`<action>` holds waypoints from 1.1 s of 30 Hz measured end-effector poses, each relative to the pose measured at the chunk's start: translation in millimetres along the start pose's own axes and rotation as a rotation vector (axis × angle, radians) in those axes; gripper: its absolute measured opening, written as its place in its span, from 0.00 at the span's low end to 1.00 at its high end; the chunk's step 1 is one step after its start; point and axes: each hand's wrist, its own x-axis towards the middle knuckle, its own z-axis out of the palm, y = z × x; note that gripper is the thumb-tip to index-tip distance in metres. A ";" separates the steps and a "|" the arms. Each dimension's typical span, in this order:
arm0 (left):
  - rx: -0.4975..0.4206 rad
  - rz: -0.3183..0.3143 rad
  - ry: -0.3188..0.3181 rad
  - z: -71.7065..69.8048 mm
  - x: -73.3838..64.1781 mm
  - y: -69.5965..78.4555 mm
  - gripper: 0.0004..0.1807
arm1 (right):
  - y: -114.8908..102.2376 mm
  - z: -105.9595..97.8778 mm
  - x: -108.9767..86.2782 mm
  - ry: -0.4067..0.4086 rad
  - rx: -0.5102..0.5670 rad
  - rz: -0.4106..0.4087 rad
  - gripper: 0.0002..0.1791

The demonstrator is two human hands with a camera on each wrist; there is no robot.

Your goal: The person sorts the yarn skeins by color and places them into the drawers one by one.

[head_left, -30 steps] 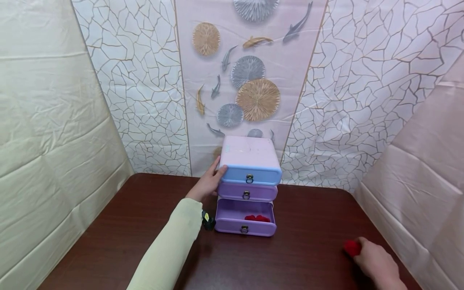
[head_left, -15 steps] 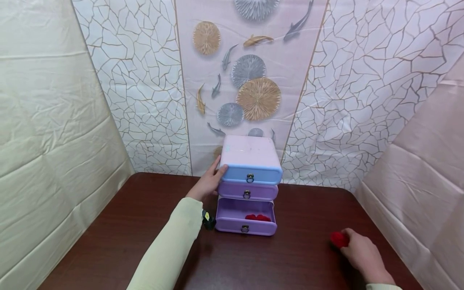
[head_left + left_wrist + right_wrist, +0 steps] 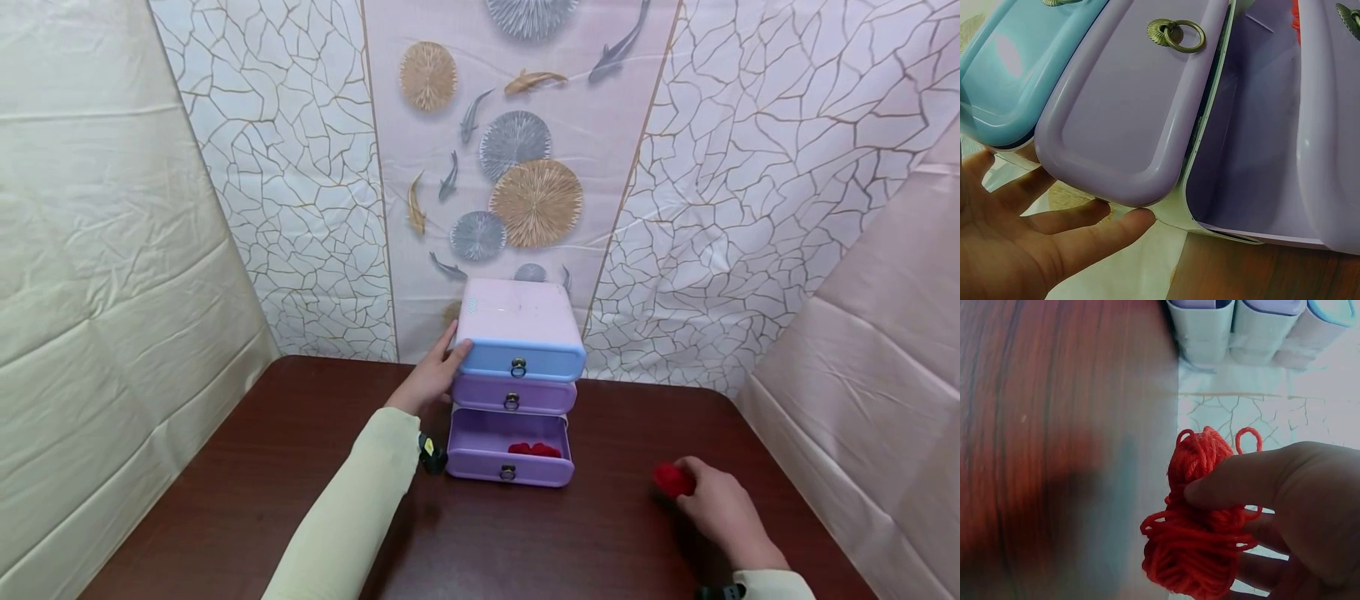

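Observation:
My left hand (image 3: 429, 381) rests with fingers spread against the left side of a small drawer unit (image 3: 519, 312). In the left wrist view its fingertips touch the side by the closed purple drawer (image 3: 1125, 106). The bottom purple drawer (image 3: 510, 468) is pulled out, and red yarn (image 3: 534, 450) lies inside it. My right hand (image 3: 723, 506) pinches a bundle of red yarn (image 3: 1194, 519) between thumb and fingers, over the table to the right of the unit. Loose loops stick out of the bundle in the right wrist view.
The dark brown table (image 3: 585, 550) runs to a patterned backdrop (image 3: 315, 167) behind the unit. Pale cloth (image 3: 877, 400) hangs along the right side, with another cloth (image 3: 112, 292) on the left. The blue top drawer (image 3: 487, 360) is closed.
My right hand has moved left and slightly away from me, carrying the red yarn closer to the drawer unit. My left hand has stayed in place.

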 end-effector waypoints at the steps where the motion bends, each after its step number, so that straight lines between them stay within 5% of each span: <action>1: -0.002 0.000 0.000 0.1 0.0 0.0 0.43 | -1.6 0.4 1.0 -0.001 0.003 -0.003 0.25; 20: 0.013 -0.005 0.010 0.8 -2.0 1.4 0.44 | -39.8 2.8 10.4 -0.014 0.013 -0.019 0.25; 33: 0.009 -0.012 0.009 0.8 -0.7 0.1 0.43 | -64.3 6.9 15.8 0.060 0.027 -0.084 0.24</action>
